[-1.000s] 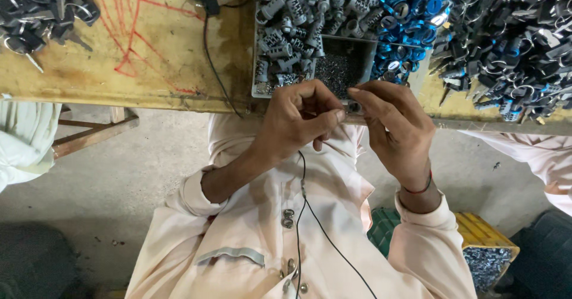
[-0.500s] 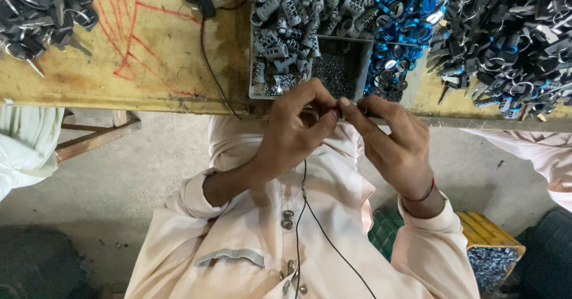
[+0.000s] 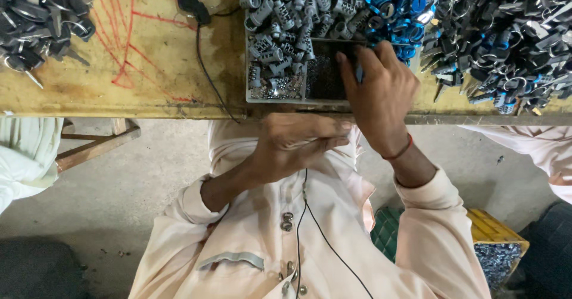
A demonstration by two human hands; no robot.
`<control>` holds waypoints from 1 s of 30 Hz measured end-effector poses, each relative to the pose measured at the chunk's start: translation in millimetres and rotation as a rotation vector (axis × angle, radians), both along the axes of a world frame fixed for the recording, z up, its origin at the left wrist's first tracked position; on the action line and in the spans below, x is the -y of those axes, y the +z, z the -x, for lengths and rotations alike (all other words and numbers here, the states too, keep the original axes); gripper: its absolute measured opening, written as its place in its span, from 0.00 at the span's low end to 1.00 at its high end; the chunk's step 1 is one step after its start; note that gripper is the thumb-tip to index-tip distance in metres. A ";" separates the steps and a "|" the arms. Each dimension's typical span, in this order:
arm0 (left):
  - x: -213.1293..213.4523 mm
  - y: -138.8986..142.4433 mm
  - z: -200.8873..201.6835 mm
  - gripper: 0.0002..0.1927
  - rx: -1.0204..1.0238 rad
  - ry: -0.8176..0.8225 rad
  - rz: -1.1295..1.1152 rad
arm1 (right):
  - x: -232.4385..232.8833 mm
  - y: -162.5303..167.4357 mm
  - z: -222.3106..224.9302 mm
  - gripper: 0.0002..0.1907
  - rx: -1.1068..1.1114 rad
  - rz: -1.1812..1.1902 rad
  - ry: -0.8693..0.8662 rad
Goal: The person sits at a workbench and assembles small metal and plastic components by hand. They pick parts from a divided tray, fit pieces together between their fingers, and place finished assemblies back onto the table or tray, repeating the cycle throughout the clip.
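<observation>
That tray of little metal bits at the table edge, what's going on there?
A person seated at a yellow workbench reaches the right hand into the dark compartment of a divided tray, beside grey metal cylinders. The left hand waits by the bench edge, fingers curled; whether it holds anything is unclear. Blue rings lie behind.

Scuffed, matt yellow-painted wood bench (image 3: 149,90), dull grey metal cylinders (image 3: 280,19), glossy blue metal rings (image 3: 399,7), dark shiny metal keys (image 3: 506,37), soft matt peach cloth shirt (image 3: 250,239).
</observation>
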State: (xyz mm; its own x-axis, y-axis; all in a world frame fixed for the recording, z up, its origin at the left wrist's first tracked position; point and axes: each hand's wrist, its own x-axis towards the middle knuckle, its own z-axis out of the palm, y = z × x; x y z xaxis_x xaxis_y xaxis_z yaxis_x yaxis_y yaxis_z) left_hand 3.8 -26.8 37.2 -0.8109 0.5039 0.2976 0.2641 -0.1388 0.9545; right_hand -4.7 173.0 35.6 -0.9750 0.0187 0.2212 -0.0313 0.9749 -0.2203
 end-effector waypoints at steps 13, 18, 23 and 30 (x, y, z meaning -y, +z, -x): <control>-3.5 -5.3 2.1 0.08 0.106 -0.138 -0.081 | -1.1 22.6 4.8 0.08 0.050 0.196 0.024; -3.1 -12.2 9.6 0.11 0.092 -0.094 -0.060 | -20.4 52.3 -9.7 0.09 0.072 0.958 -0.010; -7.8 -22.8 25.4 0.11 0.056 -0.114 -0.076 | -37.7 53.8 -37.5 0.08 0.004 0.758 0.105; -6.6 -32.3 39.2 0.11 -0.058 -0.150 -0.024 | -98.1 60.3 -103.4 0.15 -0.700 0.295 -0.044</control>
